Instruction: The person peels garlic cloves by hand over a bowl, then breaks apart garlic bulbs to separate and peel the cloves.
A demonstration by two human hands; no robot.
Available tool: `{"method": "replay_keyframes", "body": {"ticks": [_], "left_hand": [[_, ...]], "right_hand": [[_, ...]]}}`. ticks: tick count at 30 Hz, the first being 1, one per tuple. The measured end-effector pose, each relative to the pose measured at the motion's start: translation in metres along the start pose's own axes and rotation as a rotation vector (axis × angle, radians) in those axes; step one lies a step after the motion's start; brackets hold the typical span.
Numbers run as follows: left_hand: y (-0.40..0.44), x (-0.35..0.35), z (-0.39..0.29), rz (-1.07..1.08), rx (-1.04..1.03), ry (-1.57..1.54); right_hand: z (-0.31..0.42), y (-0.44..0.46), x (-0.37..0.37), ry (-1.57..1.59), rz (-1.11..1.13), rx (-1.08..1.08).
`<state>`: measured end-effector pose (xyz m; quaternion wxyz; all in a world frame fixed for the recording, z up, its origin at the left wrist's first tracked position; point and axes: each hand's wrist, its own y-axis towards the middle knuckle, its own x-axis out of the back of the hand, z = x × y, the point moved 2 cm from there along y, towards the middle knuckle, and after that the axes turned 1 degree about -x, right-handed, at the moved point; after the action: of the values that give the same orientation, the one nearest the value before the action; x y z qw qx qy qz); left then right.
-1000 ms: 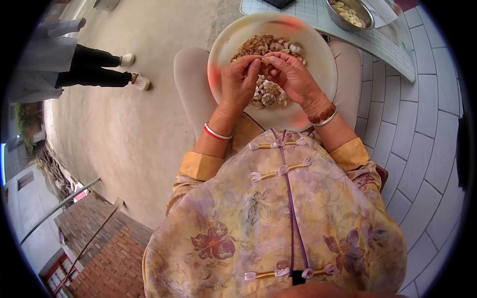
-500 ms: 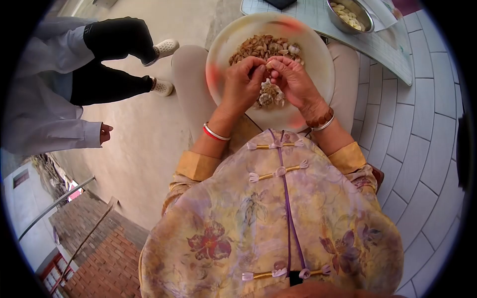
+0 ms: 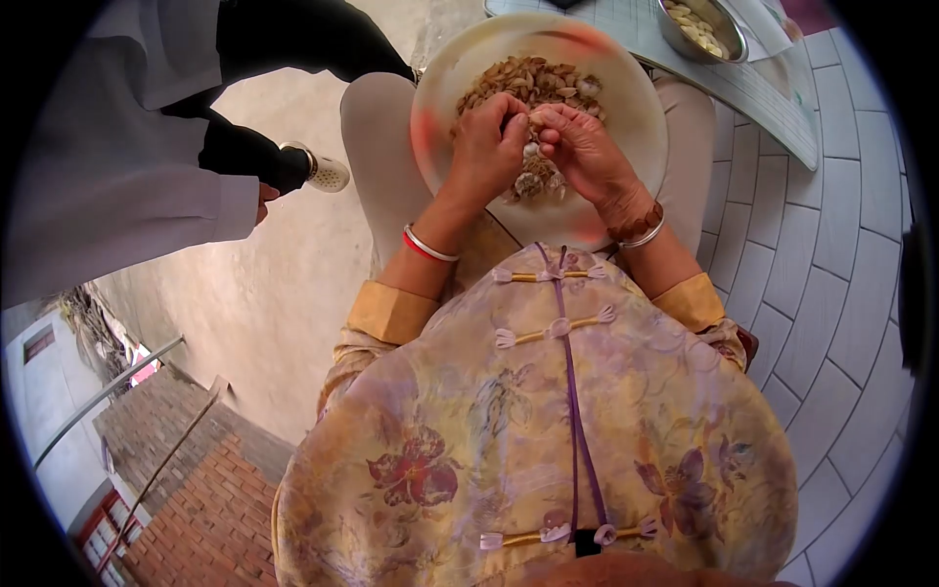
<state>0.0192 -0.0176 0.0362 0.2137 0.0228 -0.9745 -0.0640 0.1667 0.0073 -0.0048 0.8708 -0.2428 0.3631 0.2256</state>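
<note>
My left hand (image 3: pixel 489 137) and my right hand (image 3: pixel 585 152) meet over a round whitish tray (image 3: pixel 634 161) with red patches, which rests on my lap. The fingertips of both hands are pinched together around a small garlic clove (image 3: pixel 534 119), mostly hidden by the fingers. Beneath and beyond the hands lies a pile of brown, unpeeled garlic cloves (image 3: pixel 523 76). One whole garlic bulb (image 3: pixel 588 85) sits at the pile's right side. More garlic bulbs (image 3: pixel 533 182), some with roots showing, lie on the near part of the tray between my wrists.
A metal bowl (image 3: pixel 741 49) of pale peeled cloves (image 3: pixel 696 29) stands on a glass-topped table (image 3: pixel 782 108) at the upper right. To the left, a person in a white top (image 3: pixel 147 220) and black trousers (image 3: pixel 293 44) is close to my knee. Grey tiles (image 3: pixel 812 254) cover the right side.
The person at left has come closer to my knee, and the white sleeve reaches farther right. My hands stay pinched together over the tray, with only small finger movement.
</note>
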Motion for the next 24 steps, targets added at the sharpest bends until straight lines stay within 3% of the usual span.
{"method": "replay_keyframes", "body": {"ticks": [5,9,16,24], "left_hand": [[0.000,-0.006,0.006,0.034,0.174,-0.227],[0.001,-0.002,-0.001,0.124,0.177,-0.519],[-0.002,0.000,-0.007,0.147,0.174,-0.506],[-0.002,0.000,-0.010,0.082,0.113,-0.427]], "right_hand": [[0.005,-0.004,-0.005,-0.032,0.012,0.028],[0.009,-0.002,-0.014,0.065,0.067,0.007],[0.009,-0.005,-0.015,0.213,0.050,-0.053],[0.005,-0.007,-0.013,0.079,-0.011,0.067]]}}
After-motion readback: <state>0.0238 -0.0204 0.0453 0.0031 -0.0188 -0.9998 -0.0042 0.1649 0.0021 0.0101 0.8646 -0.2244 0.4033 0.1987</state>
